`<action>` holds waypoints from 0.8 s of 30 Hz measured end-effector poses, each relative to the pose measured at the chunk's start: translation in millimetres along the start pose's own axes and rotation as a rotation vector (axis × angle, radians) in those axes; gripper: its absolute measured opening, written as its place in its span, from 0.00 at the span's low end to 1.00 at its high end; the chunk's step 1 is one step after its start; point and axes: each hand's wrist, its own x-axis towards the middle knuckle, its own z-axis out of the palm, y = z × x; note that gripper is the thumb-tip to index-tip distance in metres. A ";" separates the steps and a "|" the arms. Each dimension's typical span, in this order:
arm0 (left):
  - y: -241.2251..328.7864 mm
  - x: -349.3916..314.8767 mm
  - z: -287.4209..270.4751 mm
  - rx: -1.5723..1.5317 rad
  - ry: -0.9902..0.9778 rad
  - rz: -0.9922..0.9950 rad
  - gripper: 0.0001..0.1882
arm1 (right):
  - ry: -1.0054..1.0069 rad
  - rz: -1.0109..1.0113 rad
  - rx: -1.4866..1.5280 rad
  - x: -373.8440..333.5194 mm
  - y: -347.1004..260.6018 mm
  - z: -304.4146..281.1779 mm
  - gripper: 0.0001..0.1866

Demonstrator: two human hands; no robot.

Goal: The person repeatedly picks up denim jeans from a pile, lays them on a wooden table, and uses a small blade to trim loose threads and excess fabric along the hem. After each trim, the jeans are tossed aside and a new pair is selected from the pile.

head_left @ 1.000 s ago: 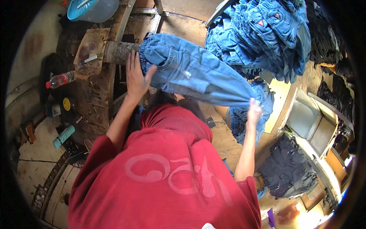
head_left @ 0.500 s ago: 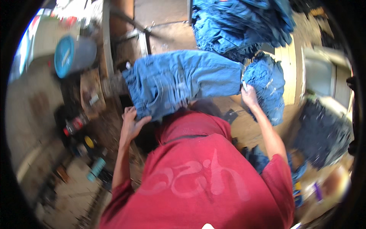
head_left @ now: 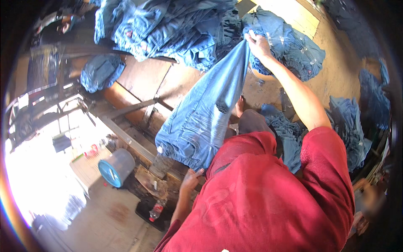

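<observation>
A pair of blue denim pants [head_left: 201,113] with a gathered waistband is stretched slantwise in front of me, and a dark frayed patch shows on one leg. My left hand [head_left: 191,180] is closed on the waistband end, low and near my body. Farther off to the right, my right hand [head_left: 258,45] pinches the narrow leg end. Just beyond that hand lies a heap of blue denim garments [head_left: 294,46]. The fingertips of my left hand are partly hidden by the cloth.
A large denim pile [head_left: 168,29] rises at the far side. More denim [head_left: 285,130] lies on the floor at my right. At the left are a wooden frame [head_left: 126,138], a clear bucket with a blue lid [head_left: 117,166] and a plastic bottle [head_left: 156,210].
The view has turned, so the surroundings sit elsewhere in the picture. The pants went from roughly level to a steep slant, with my right hand now farther out. Both hands kept their hold.
</observation>
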 end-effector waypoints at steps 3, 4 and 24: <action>24.5 22.1 13.5 0.085 0.156 0.312 0.20 | -0.157 0.113 0.154 -14.2 -1.8 0.5 0.31; 52.6 33.3 9.8 0.354 0.133 0.222 0.15 | -0.023 0.086 0.207 -26.4 -2.8 2.3 0.35; 189.5 110.5 77.0 0.897 0.091 0.842 0.21 | -0.253 0.278 0.235 -343.7 -16.7 13.8 0.31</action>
